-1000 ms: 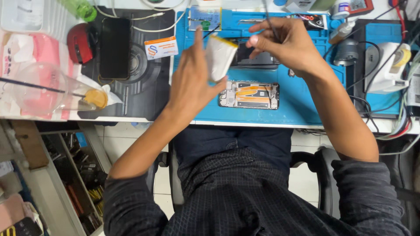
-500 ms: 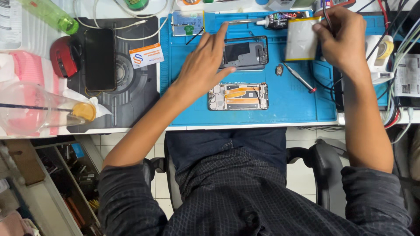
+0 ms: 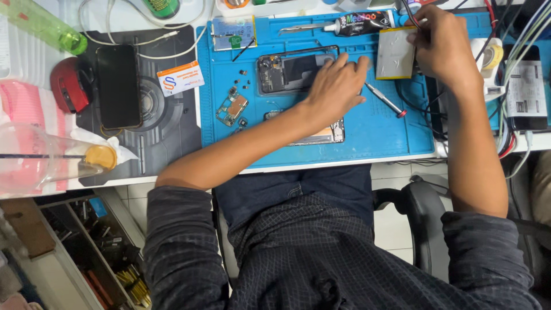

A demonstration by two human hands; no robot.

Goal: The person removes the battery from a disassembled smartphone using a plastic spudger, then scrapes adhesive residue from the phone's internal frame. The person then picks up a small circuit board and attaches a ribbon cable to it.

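Note:
My left hand lies flat on the blue work mat, with its fingers spread over the right end of an opened phone body. A second opened phone is partly hidden under my left wrist. My right hand grips the right edge of a flat pale battery at the mat's far right corner, close to some cables. Between the two hands lies a small screwdriver. Left of the phone body are a small circuit board and loose screws.
A black glue tube lies at the mat's back edge. A black phone, a card and a red object sit on the dark mat at left. A green bottle and cables edge the table.
My right hand has carried the battery from the mat's middle to its far right corner. My left hand has let go of it and come down onto the opened phone body.

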